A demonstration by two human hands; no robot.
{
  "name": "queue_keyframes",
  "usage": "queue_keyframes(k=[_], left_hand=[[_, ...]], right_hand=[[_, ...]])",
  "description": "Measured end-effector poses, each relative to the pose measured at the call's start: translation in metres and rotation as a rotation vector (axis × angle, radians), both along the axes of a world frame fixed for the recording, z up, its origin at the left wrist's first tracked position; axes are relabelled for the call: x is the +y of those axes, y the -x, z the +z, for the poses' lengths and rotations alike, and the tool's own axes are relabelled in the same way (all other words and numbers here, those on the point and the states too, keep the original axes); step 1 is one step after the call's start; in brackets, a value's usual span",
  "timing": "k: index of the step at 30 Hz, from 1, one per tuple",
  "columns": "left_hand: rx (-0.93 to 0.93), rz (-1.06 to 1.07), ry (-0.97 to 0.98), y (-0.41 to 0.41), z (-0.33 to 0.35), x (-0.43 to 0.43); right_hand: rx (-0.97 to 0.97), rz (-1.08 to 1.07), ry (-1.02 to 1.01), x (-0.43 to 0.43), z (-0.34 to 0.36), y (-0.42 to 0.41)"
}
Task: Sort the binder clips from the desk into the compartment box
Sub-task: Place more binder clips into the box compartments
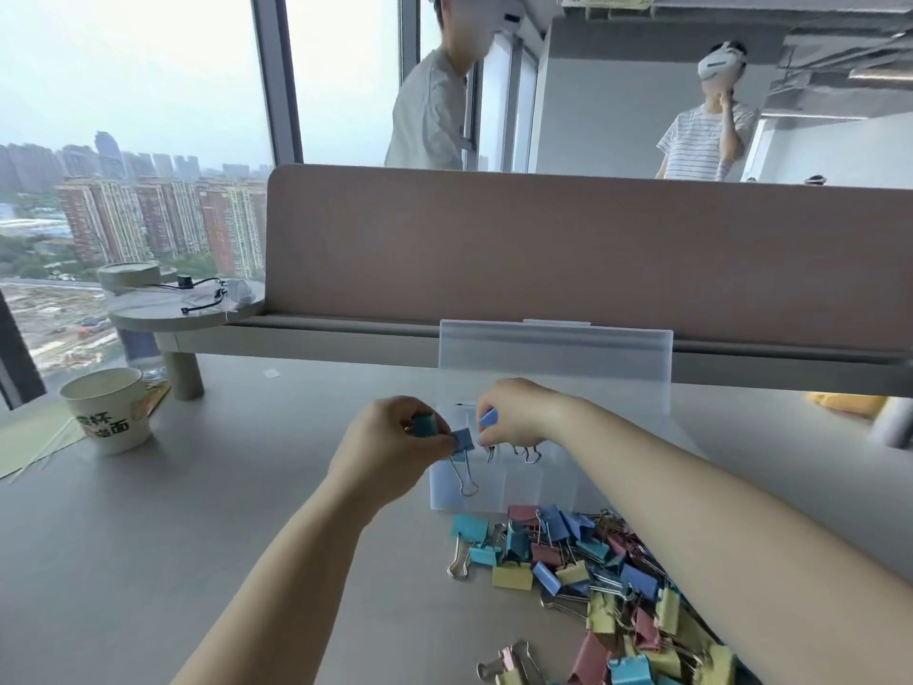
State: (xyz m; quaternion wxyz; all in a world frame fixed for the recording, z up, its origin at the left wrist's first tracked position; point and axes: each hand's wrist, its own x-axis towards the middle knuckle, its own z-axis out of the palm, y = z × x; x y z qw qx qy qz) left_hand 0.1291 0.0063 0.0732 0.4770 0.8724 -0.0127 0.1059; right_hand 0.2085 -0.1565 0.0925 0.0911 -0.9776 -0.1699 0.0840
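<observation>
Grip: left hand (395, 444) pinches a blue clip (463, 440), right hand (514, 412) a second blue clip (488, 417), above the compartment box (494, 484).
Remaining: clip pile (593, 575), lower right, nearly everything (box contents unclear).

Both forearms bare, reaching forward and converging.

Left forearm (296, 561) rises from lower left, wrist straight. Left grip (395, 440): fingers curled, thumb and forefinger tips pinch blue clip (463, 440) at grip's right edge; teal clip (424, 424) tucked in just behind pinch.

Right forearm (716, 536) enters from lower right, wrist bent down. Right grip (514, 412): knuckles up, fingers curled downward, holds other blue clip (488, 417) at its left side.

Grips just beside each other, level; contact between them unclear.
</observation>
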Motion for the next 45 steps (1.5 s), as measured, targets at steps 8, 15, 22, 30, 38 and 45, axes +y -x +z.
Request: queue_keyframes(k=[8, 15, 22, 30, 38, 45], left_hand=[[0.076, 0.077, -0.309, -0.048, 0.022, -0.012], [0.212, 0.033, -0.677, -0.072, 0.033, -0.052], [0.184, 0.045, -0.907, -0.075, 0.022, -0.07], [0.168, 0.015, -0.979, -0.076, 0.009, -0.079], [0.193, -0.006, -0.661, -0.083, 0.012, -0.058], [0.243, -0.05, -0.613, -0.072, 0.03, -0.037]], right_hand=[[0.012, -0.116, -0.374, -0.018, 0.011, 0.015], [0.163, -0.186, -0.4, -0.017, 0.01, 0.013], [0.037, -0.241, -0.44, -0.024, -0.001, 0.007], [-0.049, -0.2, -0.447, -0.024, -0.003, 0.014], [-0.004, -0.246, -0.577, -0.026, -0.002, 0.013], [0.064, -0.163, -0.472, -0.021, 0.003, 0.016]])
